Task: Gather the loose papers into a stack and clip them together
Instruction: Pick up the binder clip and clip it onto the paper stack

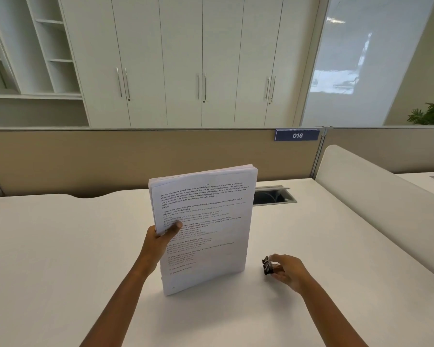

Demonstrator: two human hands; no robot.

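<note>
Standing the stack of papers (203, 229) upright on the desk (60, 246), the left hand (161, 237) pinches its left edge, thumb across the printed front sheet. The gathering looks done (sheet edges fairly even, top corners slightly fanned). Just right of the stack, the right hand (287, 271) closes its fingers around a black binder clip (268, 265) at the desk surface. Next comes squeezing the clip open and sliding it over an edge while the sheets stay squared.

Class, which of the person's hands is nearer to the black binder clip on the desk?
Right. The right hand has its fingers on the binder clip; the left hand holds the paper stack upright, well apart from it.
</note>
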